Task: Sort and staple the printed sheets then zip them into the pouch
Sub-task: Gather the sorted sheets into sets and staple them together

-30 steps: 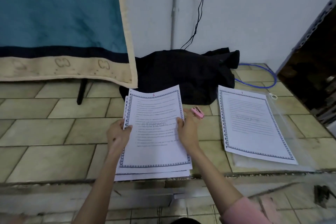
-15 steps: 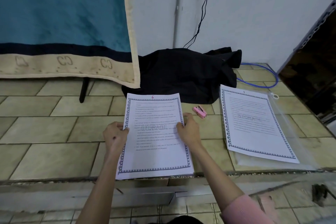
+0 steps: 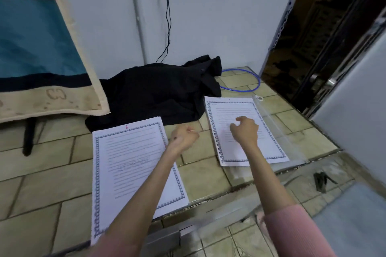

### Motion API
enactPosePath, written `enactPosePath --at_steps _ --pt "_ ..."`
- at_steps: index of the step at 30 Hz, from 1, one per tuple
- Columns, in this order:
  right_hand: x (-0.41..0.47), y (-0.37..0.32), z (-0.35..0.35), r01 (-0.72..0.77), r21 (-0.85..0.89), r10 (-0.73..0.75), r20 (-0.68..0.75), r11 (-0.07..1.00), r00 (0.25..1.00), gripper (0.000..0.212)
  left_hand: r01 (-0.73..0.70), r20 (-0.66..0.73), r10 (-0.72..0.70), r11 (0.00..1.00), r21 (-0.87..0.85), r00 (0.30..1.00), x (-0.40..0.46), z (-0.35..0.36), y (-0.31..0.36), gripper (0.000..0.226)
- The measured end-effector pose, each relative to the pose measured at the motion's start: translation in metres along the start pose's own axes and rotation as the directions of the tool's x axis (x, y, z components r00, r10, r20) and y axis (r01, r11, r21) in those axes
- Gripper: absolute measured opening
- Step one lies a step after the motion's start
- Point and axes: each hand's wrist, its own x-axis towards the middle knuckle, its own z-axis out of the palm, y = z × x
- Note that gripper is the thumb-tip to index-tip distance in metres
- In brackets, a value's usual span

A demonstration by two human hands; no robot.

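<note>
Your left hand point(image 3: 183, 136) is curled into a loose fist over the tiled floor point(image 3: 41, 183), just past the upper right corner of the sheet stack marked 6 point(image 3: 129, 165). It sits where the gap between the two piles lies; whether it grips anything inside the fist cannot be told. Your right hand point(image 3: 245, 131) hovers over or rests on the sheet marked 1 point(image 3: 240, 127), fingers bent downward, palm toward the paper, and it is blurred, so you cannot tell if it pinches the page or only touches it.

That right-hand sheet lies on top of the clear zip pouch point(image 3: 279, 131), whose transparent edge sticks out to the right and toward you, with its white zipper pull point(image 3: 259, 98) at the far corner. The stack marked 6 lies flat on the floor to the left, well apart from the pouch, your left forearm crossing its right side.

Behind both piles a black cloth point(image 3: 158, 92) is heaped against the white wall, a blue cable point(image 3: 250, 81) loops beside it, and a blue and red blanket point(image 3: 37, 44) hangs at the far left.
</note>
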Motion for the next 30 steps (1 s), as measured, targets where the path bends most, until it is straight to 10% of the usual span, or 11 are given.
enactPosePath --at_steps 5,11,19,23,30 --pt "0.024 0.042 -0.037 -0.283 -0.209 0.295 0.026 0.936 0.955 0.052 0.068 0.111 -0.082 0.990 0.123 0.990 0.019 0.048 0.019 0.021" --pt "0.033 0.052 -0.040 -0.281 -0.255 0.308 0.071 0.925 0.949 0.067 0.149 0.189 -0.124 0.981 -0.126 0.974 0.029 0.070 0.015 0.022" --pt "0.044 0.070 -0.042 -0.325 -0.242 0.351 0.075 0.914 0.933 0.092 -0.041 0.014 0.041 0.998 0.042 0.999 0.009 0.078 0.020 0.031" --pt "0.050 0.078 -0.044 -0.243 0.013 0.240 0.099 0.970 0.966 0.039 -0.020 -0.002 0.020 0.987 -0.157 1.000 0.005 0.066 0.023 0.037" --pt "0.023 0.019 -0.014 0.079 0.366 -0.107 0.058 0.927 0.993 0.021 -0.059 -0.027 0.052 0.921 -0.384 0.998 -0.023 -0.027 -0.007 0.039"
